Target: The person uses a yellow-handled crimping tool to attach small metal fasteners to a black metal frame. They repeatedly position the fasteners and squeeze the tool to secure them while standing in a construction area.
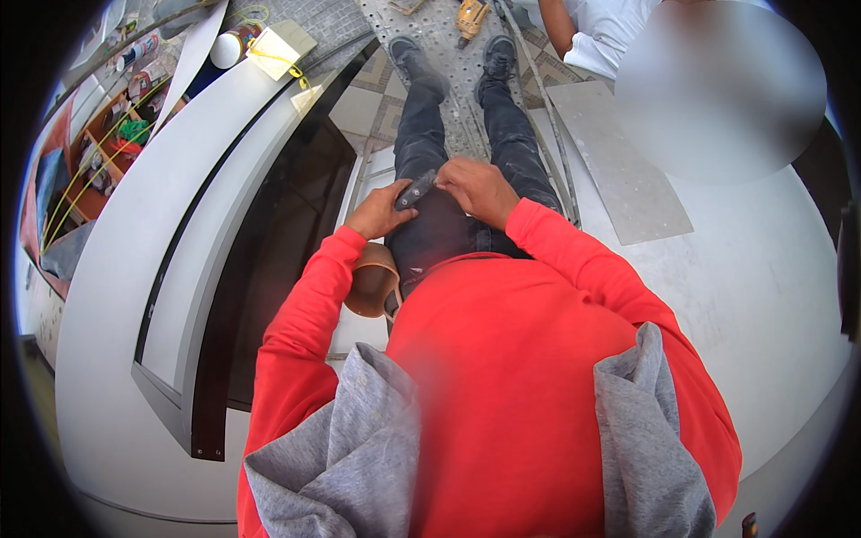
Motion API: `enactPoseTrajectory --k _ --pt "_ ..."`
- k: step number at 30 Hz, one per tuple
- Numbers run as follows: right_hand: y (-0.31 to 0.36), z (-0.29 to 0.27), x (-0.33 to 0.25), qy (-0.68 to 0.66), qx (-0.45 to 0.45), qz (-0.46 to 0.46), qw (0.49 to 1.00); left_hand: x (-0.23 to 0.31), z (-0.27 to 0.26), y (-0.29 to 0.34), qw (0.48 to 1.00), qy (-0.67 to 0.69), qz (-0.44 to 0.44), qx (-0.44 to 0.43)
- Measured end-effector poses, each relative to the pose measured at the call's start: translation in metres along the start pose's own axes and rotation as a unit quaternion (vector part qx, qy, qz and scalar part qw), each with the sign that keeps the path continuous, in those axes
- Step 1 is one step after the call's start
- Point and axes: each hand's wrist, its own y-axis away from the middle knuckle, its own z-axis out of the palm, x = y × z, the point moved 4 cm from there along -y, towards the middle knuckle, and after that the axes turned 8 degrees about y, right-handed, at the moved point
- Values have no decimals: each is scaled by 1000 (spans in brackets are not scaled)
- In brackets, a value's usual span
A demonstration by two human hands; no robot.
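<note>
My left hand [380,212] is wrapped around a dark grey tool with a riveted handle [414,190], held over my lap. Its exact kind does not show clearly. From the other side, my right hand [480,190] is closed, with thumb and fingers pinched at the tool's far end; anything small between those fingertips is hidden. Just below my left wrist, an orange-brown plastic bowl-like container [371,285] sits beside my left hip.
At left stand a curved-looking white panel [117,296] and a dark brown frame [211,394]. A cluttered orange crate [94,170] lies beyond. A yellow power tool [471,20] rests near my feet. At right are a grey board [619,166] and a person in a white shirt [610,36].
</note>
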Motion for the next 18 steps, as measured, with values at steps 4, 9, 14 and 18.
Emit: enactPoseTrajectory --k 4,9,14,18 --pt "-1 1 0 5 5 -11 1000 1 -3 -6 1000 4 -9 -14" --pt "-4 8 4 -4 38 43 998 -5 -1 -8 1000 -18 -19 16" --pt "-1 11 28 -145 64 174 972 -11 -1 -12 998 -32 -35 40" --pt "5 12 42 -300 35 313 900 -3 -8 -15 997 -5 -14 80"
